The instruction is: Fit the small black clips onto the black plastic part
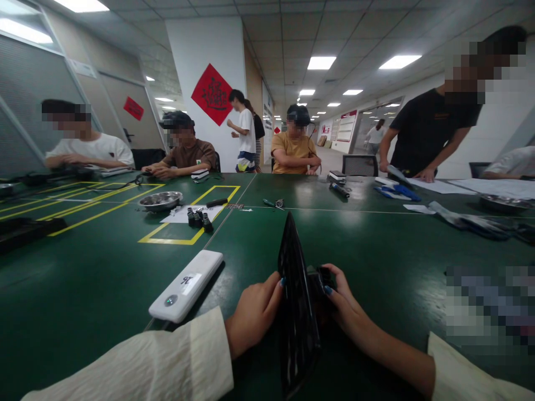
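Observation:
A thin, glossy black panel (295, 312) stands nearly edge-on in front of me, above the green table (376, 245). My left hand (257, 312) is closed on its left edge, thumb against the surface. On the panel's far side, my right hand (346, 303) grips a dark part (318, 281) with thumb and curled fingers; this part sits against the panel's back, and whether it is joined to it I cannot tell. A white power bank (186, 285) marked 26 lies to the left of my left hand.
Beyond the power bank are a metal bowl (161, 201), black cylinders (200, 218) on paper and yellow tape (167, 241). Pliers (270, 203) lie farther back. Gloves (472, 220) and papers are at the right. Several people sit or stand around the table.

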Demonstrator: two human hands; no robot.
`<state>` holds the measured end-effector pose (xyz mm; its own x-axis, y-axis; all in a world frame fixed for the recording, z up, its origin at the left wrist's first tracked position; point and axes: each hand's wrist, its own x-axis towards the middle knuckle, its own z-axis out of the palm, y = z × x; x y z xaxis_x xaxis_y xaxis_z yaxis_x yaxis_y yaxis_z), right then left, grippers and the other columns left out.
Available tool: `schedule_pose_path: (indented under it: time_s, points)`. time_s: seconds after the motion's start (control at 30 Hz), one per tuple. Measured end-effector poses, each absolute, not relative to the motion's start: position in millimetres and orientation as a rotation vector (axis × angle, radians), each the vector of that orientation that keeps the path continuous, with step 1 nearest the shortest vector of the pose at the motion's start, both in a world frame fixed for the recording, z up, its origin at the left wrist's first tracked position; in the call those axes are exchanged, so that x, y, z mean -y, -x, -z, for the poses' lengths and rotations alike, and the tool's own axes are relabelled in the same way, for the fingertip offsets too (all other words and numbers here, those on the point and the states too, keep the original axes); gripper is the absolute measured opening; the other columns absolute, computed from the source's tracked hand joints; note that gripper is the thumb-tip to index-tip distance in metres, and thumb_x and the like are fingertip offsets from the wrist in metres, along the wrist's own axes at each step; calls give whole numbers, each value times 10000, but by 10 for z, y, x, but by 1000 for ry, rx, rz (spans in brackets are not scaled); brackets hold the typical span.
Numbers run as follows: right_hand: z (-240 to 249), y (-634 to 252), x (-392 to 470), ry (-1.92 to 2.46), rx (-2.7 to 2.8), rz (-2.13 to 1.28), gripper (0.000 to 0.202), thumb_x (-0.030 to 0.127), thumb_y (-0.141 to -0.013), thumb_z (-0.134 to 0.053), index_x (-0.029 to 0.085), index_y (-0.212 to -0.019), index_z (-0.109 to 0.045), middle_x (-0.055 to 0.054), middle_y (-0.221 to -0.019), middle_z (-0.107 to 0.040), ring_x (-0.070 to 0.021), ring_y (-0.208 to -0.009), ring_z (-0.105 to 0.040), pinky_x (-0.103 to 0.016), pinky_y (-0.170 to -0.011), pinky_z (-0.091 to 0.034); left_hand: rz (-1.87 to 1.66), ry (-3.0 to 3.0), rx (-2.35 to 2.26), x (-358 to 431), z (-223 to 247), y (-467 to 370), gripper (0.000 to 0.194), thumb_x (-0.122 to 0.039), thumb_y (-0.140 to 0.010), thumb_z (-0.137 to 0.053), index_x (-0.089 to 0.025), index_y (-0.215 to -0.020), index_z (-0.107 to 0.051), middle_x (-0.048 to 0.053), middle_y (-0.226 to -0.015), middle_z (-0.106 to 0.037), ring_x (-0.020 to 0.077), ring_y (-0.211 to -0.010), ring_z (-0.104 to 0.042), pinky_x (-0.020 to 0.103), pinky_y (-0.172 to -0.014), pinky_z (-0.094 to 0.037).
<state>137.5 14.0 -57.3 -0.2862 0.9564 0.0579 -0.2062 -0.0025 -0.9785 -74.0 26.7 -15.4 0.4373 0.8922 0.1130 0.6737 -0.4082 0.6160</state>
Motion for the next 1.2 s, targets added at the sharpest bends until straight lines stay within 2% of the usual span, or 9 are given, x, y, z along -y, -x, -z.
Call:
schedule_pose_path:
  time_s: [0.17, 0.3, 0.5, 0.63, 0.83, 1.03, 1.2]
  points:
    - [573, -1370, -144, 880, 1272, -1501, 486, 490, -860, -455, 306, -1230, -199, -26, -936, -495, -145, -678, -532, -284, -568, -421, -588, -2196, -1305, -256, 126, 744, 395, -357, -939, -166, -192, -904, -523, 36, -797, -634, 179, -725, -596, 260, -692, -441]
    - [561, -1369, -141, 892, 1276, -1496, 477, 489, -861, -452, 306, -1226, -205, -23, -926, -501, -151, -690, -541, -286, -572, -422, -594, -2225, -1302, -270, 143, 754, 347, -366, -921, -239, -194, -943, -540, 35, -831, -644, 189, -772, -599, 268, -725, -445]
    - [577, -1371, -145, 876, 1262, -1511, 497, 477, -860, -454, 306, -1243, -188, -11, -880, -500, -149, -662, -539, -281, -552, -420, -589, -2203, -1292, -286, 174, 755, 449, -383, -929, -192, -182, -804, -574, 32, -738, -629, 175, -696, -589, 252, -683, -440]
    - [587, -1380, -149, 882, 1249, -1514, 479, 474, -862, -451, 306, -1234, -199, -23, -944, -493, -159, -731, -549, -292, -600, -434, -606, -2192, -1241, -295, 164, 761, 452, -392, -921, -205, -173, -789, -578, 35, -757, -624, 178, -708, -577, 260, -692, -435]
    - [628, -1383, -166, 876, 1250, -1512, 491, 482, -864, -447, 318, -1246, -185, -22, -935, -497, -156, -694, -552, -281, -563, -421, -594, -2113, -1280, -356, 208, 759, 506, -431, -910, -190, -157, -635, -514, 7, -597, -505, 141, -562, -474, 234, -544, -400]
    - [593, -1372, -150, 870, 1261, -1523, 470, 479, -868, -442, 313, -1235, -201, -5, -863, -497, -145, -662, -533, -275, -559, -412, -667, -2053, -1222, -358, 201, 748, 453, -433, -915, -236, -151, -790, -567, 35, -753, -608, 164, -672, -540, 256, -658, -443]
    - [557, -1387, -139, 911, 1267, -1528, 497, 497, -867, -432, 308, -1249, -177, -20, -870, -532, -159, -678, -544, -290, -580, -416, -677, -2041, -1196, -331, 155, 743, 457, -437, -914, -245, -148, -808, -583, 42, -777, -626, 180, -716, -564, 265, -694, -452]
